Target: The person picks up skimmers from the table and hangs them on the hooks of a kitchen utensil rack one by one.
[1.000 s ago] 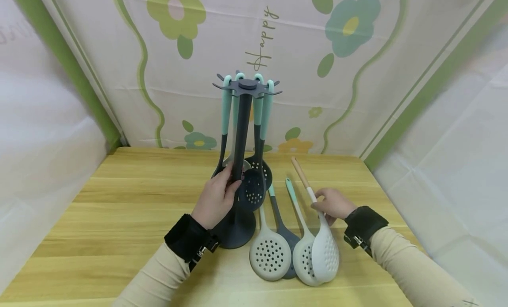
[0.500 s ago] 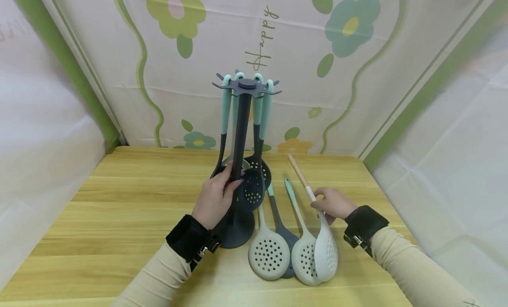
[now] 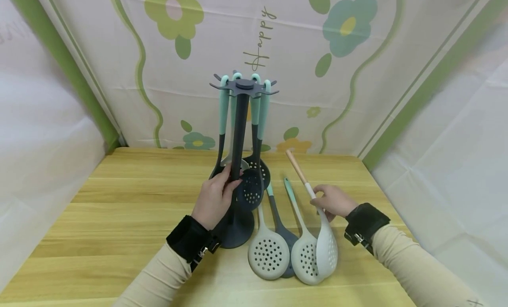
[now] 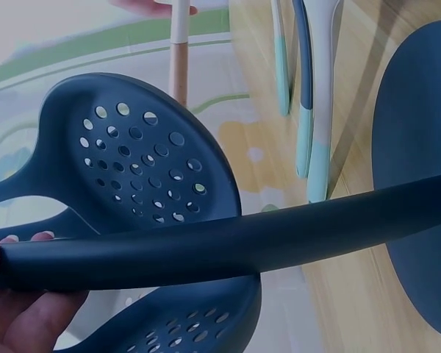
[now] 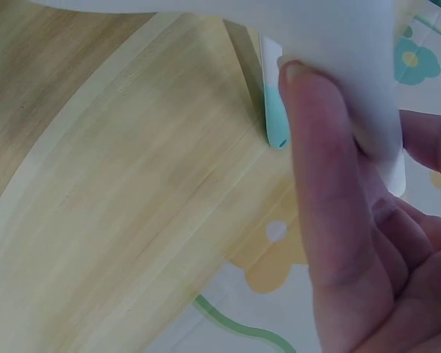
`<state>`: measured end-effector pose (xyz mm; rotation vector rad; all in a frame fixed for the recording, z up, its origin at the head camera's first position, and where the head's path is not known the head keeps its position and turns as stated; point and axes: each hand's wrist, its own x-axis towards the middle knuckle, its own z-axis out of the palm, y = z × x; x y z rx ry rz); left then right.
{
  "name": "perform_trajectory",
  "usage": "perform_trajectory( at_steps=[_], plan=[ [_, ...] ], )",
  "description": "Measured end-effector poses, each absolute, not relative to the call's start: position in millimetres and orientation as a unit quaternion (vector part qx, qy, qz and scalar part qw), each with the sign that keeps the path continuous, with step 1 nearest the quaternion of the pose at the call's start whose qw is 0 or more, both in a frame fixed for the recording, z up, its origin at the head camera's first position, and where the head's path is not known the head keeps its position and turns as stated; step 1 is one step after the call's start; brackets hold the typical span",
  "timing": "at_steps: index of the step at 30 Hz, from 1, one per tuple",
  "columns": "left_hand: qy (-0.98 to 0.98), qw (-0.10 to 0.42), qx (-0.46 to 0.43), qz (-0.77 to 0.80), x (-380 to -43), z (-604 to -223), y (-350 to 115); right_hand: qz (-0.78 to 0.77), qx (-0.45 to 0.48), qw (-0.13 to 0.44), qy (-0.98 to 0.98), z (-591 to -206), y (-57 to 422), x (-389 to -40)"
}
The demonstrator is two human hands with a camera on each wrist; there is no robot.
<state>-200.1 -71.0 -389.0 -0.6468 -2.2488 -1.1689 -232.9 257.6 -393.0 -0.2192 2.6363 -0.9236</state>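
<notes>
Pale wood-grain table [image 3: 99,236], its far edge before a white printed backdrop [image 3: 293,29]. The print comprises a yellow-green flower [image 3: 173,9], a blue-green flower [image 3: 348,26], winding green vines [image 3: 141,69] and the word "Happy" [image 3: 259,44], set sideways. Green borders [image 3: 73,77] mark both corners; whitish sheets [image 3: 448,152] enclose left and right. Light is diffuse, with soft shadows.

You have a white, wood-handled skimmer [image 3: 327,252] slanting right of the head view's centre. Your dark, loaded utensil stand [image 3: 240,135] rises upright near the middle.
</notes>
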Motion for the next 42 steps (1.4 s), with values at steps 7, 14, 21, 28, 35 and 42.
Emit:
perform_trajectory(
  at_steps=[7, 14, 21, 28, 35, 42],
  plan=[
    [-0.829, 0.267, -0.239, -0.43, -201, -390, -71, -0.315, -0.079, 0.167, 0.931, -389, 256, -233],
    [-0.83, 0.266, -0.235, -0.43, -199, -389, -70, -0.309, -0.082, 0.163, 0.933, -385, 253, -234],
    [-0.831, 0.27, -0.23, -0.427, -198, -389, -70, -0.306, -0.083, 0.164, 0.934, -382, 251, -233],
    [-0.833, 0.272, -0.226, -0.425, -198, -390, -69, -0.293, -0.094, 0.159, 0.938, -379, 250, -232],
    [-0.834, 0.275, -0.224, -0.422, -198, -389, -68, -0.294, -0.096, 0.155, 0.938, -375, 248, -230],
    [-0.834, 0.277, -0.227, -0.42, -198, -390, -68, -0.301, -0.093, 0.147, 0.938, -367, 247, -229]
  ],
)
